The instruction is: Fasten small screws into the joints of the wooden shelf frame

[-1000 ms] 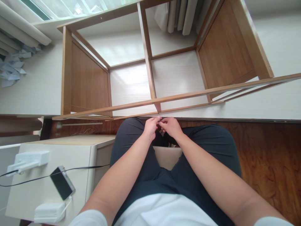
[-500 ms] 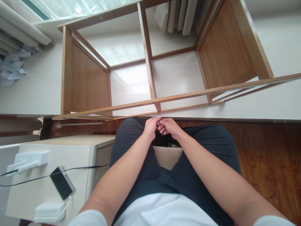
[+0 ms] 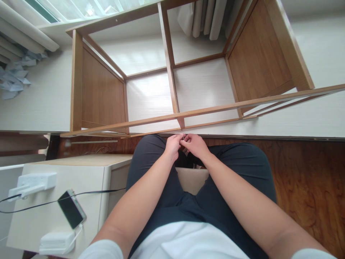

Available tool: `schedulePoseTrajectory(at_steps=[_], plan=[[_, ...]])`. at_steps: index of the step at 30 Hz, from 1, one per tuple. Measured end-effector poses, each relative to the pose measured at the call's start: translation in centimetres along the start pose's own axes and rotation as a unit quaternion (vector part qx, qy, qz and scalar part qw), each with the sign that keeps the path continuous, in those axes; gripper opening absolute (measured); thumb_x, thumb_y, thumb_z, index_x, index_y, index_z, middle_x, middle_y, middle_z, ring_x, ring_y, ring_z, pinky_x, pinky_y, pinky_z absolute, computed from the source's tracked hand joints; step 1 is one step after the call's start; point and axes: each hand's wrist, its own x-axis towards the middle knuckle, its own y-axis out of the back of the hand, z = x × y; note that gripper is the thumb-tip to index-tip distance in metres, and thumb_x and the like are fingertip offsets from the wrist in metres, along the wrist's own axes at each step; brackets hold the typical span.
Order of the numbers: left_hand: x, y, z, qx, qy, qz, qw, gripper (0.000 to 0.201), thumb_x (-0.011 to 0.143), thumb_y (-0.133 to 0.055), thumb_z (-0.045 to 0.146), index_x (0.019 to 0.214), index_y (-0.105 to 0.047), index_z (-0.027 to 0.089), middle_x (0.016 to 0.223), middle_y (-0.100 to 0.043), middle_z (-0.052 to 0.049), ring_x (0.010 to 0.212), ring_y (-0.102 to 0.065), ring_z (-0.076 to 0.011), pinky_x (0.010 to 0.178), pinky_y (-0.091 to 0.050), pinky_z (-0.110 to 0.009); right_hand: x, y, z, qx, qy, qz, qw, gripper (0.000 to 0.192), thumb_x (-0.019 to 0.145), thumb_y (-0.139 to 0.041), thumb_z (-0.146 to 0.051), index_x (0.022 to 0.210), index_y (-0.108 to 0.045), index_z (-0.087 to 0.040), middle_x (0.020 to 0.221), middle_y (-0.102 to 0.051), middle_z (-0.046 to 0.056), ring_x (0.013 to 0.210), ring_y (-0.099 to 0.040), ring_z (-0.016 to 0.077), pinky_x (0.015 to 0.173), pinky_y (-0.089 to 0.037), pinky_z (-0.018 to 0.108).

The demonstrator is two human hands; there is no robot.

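My left hand (image 3: 173, 145) and my right hand (image 3: 196, 145) meet between my knees, just below the near rail of a wooden frame (image 3: 151, 119). Both are closed, with the fingertips pinched around a thin, small metallic piece (image 3: 183, 137). It is too small and too covered by fingers to name. Just above the fingertips is the lower end of the frame's middle post (image 3: 180, 122). The frame has brown side panels and lies on a pale surface.
A cream cabinet (image 3: 61, 165) stands at the left, bearing a phone (image 3: 71, 209), a white power strip (image 3: 36, 181) and a white charger (image 3: 57, 241). A black cable (image 3: 99, 192) crosses over the phone. Crumpled paper (image 3: 14, 79) lies far left, near the curtain (image 3: 24, 27).
My right fingers have shifted their grip: they were curled under and are now drawn in around the small piece. My left hand and the frame have stayed put.
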Motion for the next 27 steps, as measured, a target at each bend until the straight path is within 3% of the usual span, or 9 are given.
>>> schedulePoseTrajectory(at_steps=[6, 12, 22, 27], plan=[[0.3, 0.1, -0.2, -0.007, 0.000, -0.009, 1.000, 0.029, 0.067, -0.085, 0.039, 0.079, -0.076, 0.014, 0.073, -0.069, -0.006, 0.058, -0.052, -0.0096, 0.053, -0.030, -0.023, -0.4, 0.1, -0.5, -0.091, 0.009, 0.056, 0.994, 0.022, 0.080, -0.075, -0.046, 0.083, -0.070, -0.025, 0.083, -0.076, 0.002, 0.073, -0.067, 0.0185, 0.062, -0.040, 0.025], [0.3, 0.0, -0.2, -0.018, 0.001, -0.002, 1.000, 0.030, 0.065, -0.087, 0.038, 0.078, -0.076, 0.014, 0.074, -0.070, -0.006, 0.060, -0.054, -0.0099, 0.053, -0.032, -0.023, -0.7, 0.0, -0.8, -0.116, 0.005, 0.063, 0.991, 0.018, 0.081, -0.074, -0.044, 0.085, -0.071, -0.026, 0.083, -0.075, 0.002, 0.075, -0.066, 0.0193, 0.063, -0.039, 0.026], [-0.1, 0.0, 0.0, -0.014, 0.004, -0.006, 1.000, 0.030, 0.064, -0.086, 0.040, 0.076, -0.075, 0.015, 0.073, -0.069, -0.006, 0.063, -0.058, -0.0125, 0.055, -0.032, -0.023, -0.7, 0.2, -1.2, -0.080, 0.007, 0.048, 0.996, 0.010, 0.084, -0.066, -0.032, 0.081, -0.070, -0.024, 0.082, -0.075, 0.003, 0.073, -0.064, 0.0183, 0.063, -0.039, 0.026], [0.0, -0.1, 0.1, -0.008, 0.004, 0.006, 1.000, 0.027, 0.062, -0.084, 0.038, 0.076, -0.076, 0.016, 0.077, -0.070, -0.007, 0.066, -0.058, -0.0124, 0.054, -0.028, -0.022, -0.2, -0.1, -0.3, -0.010, 0.013, 0.024, 1.000, 0.013, 0.084, -0.059, -0.024, 0.086, -0.073, -0.023, 0.081, -0.075, 0.003, 0.069, -0.066, 0.0166, 0.062, -0.043, 0.024]])
